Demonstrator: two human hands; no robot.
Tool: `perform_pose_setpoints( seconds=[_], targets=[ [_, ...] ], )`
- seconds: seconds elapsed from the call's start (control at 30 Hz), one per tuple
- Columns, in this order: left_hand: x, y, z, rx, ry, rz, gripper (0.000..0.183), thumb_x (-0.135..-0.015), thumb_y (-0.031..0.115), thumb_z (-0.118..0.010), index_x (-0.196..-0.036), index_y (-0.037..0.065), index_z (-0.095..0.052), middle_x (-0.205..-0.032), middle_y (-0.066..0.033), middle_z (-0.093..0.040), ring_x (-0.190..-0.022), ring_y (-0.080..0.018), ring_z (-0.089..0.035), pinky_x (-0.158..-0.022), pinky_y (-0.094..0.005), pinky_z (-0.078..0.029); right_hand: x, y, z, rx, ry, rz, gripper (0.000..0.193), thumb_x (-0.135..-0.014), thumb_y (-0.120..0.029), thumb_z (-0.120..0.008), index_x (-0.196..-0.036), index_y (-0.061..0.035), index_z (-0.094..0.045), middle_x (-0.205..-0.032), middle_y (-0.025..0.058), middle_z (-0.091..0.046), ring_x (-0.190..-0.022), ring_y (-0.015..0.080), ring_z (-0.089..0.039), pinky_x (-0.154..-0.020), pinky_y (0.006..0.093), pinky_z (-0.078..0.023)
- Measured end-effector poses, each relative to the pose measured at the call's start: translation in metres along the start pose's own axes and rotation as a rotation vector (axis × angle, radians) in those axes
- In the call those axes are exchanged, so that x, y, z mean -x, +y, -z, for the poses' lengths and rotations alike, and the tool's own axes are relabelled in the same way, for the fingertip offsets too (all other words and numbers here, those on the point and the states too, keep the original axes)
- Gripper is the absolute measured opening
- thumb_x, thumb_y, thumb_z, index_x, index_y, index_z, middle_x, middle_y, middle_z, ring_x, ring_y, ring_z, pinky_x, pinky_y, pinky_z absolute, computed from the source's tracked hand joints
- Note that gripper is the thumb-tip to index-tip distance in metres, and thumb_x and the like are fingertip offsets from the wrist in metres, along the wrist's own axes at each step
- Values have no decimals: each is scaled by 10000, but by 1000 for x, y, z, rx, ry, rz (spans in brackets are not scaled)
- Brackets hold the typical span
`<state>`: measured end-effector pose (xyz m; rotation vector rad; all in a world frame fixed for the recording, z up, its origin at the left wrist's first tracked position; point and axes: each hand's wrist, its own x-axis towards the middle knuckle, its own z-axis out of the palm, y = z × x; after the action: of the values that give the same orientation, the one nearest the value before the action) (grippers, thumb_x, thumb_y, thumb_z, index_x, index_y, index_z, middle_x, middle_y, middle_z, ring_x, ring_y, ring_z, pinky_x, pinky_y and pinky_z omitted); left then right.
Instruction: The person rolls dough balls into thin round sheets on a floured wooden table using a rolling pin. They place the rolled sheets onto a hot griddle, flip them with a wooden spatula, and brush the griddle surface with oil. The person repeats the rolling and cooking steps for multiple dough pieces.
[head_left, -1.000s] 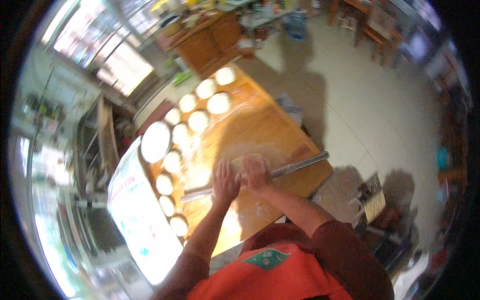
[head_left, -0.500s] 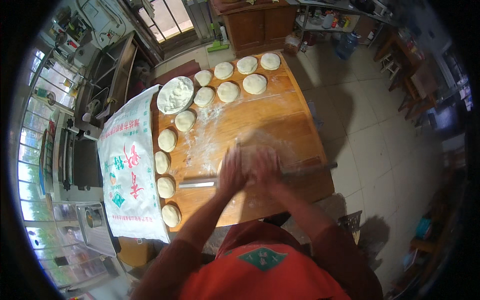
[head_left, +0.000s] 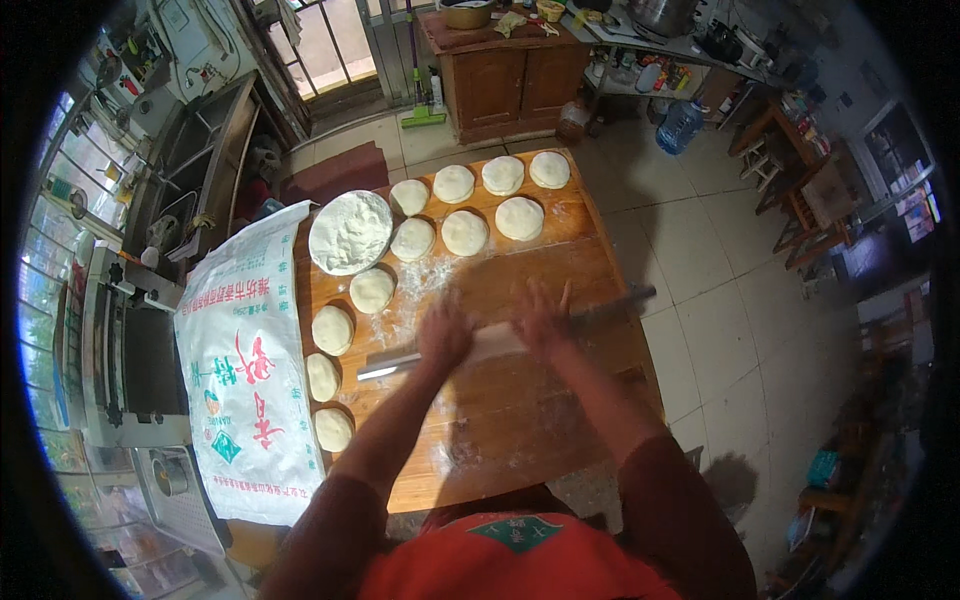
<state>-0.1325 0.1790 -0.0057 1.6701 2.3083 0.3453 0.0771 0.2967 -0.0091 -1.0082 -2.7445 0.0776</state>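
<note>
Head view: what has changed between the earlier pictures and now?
Since half a second ago, the left hand and right hand have spread farther apart along the rolling pin, which has moved forward across the board, away from the person. Nothing was visibly let go. The camera's view has shifted too. The dough rounds in view and the flour kept their places.

Head view: left fisheye of a head-worn pair, upright, set above the near edge of the tabletop [head_left: 510,420].
Facing: steeply down onto the tabletop and forward past it; near enough for the tabletop to fill mid-picture.
Forearms [head_left: 398,420]: seen from above, over the tabletop's near edge.
Cabinet [head_left: 490,90]: beyond the tabletop, farther off.
Barred window [head_left: 62,235]: left of the tabletop, bent at the rim.
</note>
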Motion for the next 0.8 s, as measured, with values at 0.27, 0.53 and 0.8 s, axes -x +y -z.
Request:
perform_pose_setpoints(
  seconds=[0.27, 0.53, 0.8],
  targets=[
    [92, -14, 36, 276, -154, 171, 600, -918, 247, -653, -1437, 65, -414, -1135, -257, -644, -1051, -445, -632, -892, -557, -499, -51, -3, 6, -191, -108, -211, 742, -956, -668, -425, -1313, -37, -582, -1287, 192, -589, -1327, 326, -469, -1174, 599, -200],
    [268, 163, -103, 782, -351, -420, 665, -928, 267, -652, -1499, 58, -380, -1234, -189, -591, -1097, -346, -595, -1014, -457, -473, 147, 45, 58, -320, 140, -489, 435, -855, -333, -707, -1183, -63, -613, -1219, 172, -601, -1098, 359, -593, -927, 498, -472],
    [248, 26, -71, 374, -35, 91, 469, -988, 251, -647, -1354, -25, -550, -1309, -275, -593, -1176, -301, -613, -1007, -451, -507, 158, 35, -12, -542, 83, -750, 281, -978, -199, -478, -991, -31, -703, -1145, 223, -628, -1186, 385, -541, -1050, 525, -400]
  ],
)
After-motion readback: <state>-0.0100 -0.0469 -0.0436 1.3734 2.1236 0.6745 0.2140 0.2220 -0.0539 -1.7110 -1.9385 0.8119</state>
